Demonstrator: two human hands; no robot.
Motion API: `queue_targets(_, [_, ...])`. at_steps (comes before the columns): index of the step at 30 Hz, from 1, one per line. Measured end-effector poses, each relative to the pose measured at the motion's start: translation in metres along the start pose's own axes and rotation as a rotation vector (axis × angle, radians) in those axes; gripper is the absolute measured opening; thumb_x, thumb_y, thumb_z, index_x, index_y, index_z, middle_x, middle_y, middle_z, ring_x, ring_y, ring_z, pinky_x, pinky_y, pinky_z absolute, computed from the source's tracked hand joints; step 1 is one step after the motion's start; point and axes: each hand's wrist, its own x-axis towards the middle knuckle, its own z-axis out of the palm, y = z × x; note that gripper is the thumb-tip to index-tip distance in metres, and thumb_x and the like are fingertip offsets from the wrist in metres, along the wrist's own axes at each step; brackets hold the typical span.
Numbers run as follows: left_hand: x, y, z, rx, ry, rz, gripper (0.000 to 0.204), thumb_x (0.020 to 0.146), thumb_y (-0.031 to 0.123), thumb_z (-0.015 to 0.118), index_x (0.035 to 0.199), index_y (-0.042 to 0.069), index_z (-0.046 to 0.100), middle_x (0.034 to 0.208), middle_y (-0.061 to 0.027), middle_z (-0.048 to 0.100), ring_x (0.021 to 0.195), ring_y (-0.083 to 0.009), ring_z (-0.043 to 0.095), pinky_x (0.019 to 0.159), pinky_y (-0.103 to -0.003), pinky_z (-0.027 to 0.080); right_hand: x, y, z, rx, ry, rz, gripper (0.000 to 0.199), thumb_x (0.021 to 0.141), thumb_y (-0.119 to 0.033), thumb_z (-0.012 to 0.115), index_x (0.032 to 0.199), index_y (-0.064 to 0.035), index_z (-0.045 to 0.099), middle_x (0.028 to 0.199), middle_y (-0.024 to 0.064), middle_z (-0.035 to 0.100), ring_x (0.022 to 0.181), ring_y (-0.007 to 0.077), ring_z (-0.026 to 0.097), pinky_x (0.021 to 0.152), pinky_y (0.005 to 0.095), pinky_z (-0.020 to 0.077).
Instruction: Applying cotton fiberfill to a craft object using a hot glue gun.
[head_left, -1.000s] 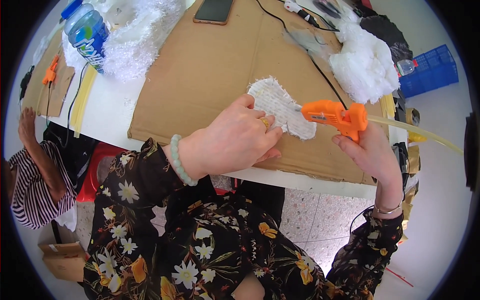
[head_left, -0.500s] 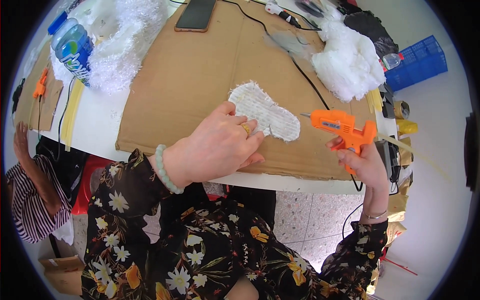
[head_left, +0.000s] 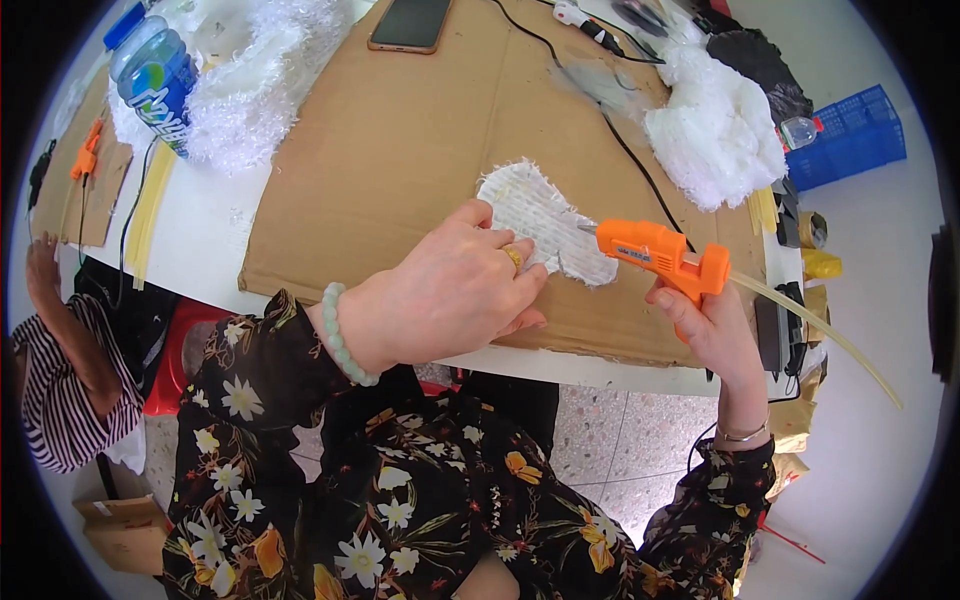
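A white, shaggy-edged piece of fabric [head_left: 525, 195], shaped like a rounded sole, lies on a brown cardboard sheet [head_left: 400, 140]. My left hand [head_left: 450, 285] is closed on its near edge, fingers bent and thumb low; the fingertips are partly hidden. In my right hand [head_left: 722, 335] is an orange hot glue gun [head_left: 650, 250], its nozzle pointing left at the fabric's right end. Whether the tip touches the fabric I cannot tell. A long pale glue stick [head_left: 825, 328] sticks out of the gun's back and droops to the right.
White fluffy material [head_left: 715, 145] is heaped at the right, and more fluff [head_left: 245, 110] at the left beside a blue bottle [head_left: 155, 85]. A phone [head_left: 410, 22] lies at the far edge. A black cable [head_left: 640, 165] crosses the cardboard. Another person's arm [head_left: 75, 330] shows at left.
The glue gun has moved left, its nozzle going from a gap beside the fabric to its right end. My left hand stays on the fabric. The whole view has shifted slightly.
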Motion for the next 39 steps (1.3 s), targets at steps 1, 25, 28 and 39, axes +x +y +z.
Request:
queue_targets(1, [0.0, 0.0, 0.0, -0.005, -0.006, -0.002, 0.028, 0.078, 0.032, 0.063, 0.075, 0.006, 0.055, 0.07, -0.0043, 0.054, 0.07, -0.0182, 0.057, 0.073, -0.034, 0.039, 0.001, 0.0, 0.001, -0.001, 0.008, -0.015, 0.028, 0.085, -0.031, 0.066, 0.088, -0.0033, 0.059, 0.071, -0.0031, 0.051, 0.058, 0.0043, 0.043, 0.051, 0.0211, 0.0358])
queue_targets(25, [0.0, -0.003, 0.006, 0.01, 0.012, 0.018, 0.027, 0.08, 0.032, 0.061, 0.075, 0.006, 0.058, 0.07, -0.0043, 0.055, 0.069, -0.0179, 0.057, 0.071, -0.033, 0.038, 0.004, -0.008, 0.0, -0.189, 0.002, -0.023, 0.036, 0.085, -0.03, 0.065, 0.098, 0.0013, 0.055, 0.075, 0.0064, 0.054, 0.07, 0.0172, 0.051, 0.067, 0.0297, 0.0435])
queue_targets(28, [0.0, -0.003, 0.006, 0.008, 0.002, 0.012, 0.027, 0.08, 0.032, 0.061, 0.075, 0.006, 0.057, 0.07, -0.0043, 0.055, 0.069, -0.018, 0.057, 0.071, -0.033, 0.038, 0.001, -0.006, -0.004, -0.19, 0.005, -0.006, 0.036, 0.085, -0.03, 0.066, 0.099, 0.0016, 0.055, 0.077, 0.0073, 0.054, 0.071, 0.0177, 0.051, 0.068, 0.0298, 0.0437])
queue_targets(39, [0.0, -0.002, 0.006, -0.001, 0.018, 0.008, 0.027, 0.079, 0.032, 0.063, 0.074, 0.007, 0.055, 0.069, -0.0043, 0.055, 0.069, -0.0181, 0.058, 0.072, -0.034, 0.039, 0.005, -0.01, -0.001, -0.163, 0.004, -0.009, 0.034, 0.084, -0.028, 0.066, 0.099, 0.0016, 0.056, 0.077, 0.0073, 0.055, 0.071, 0.0178, 0.052, 0.067, 0.0298, 0.0439])
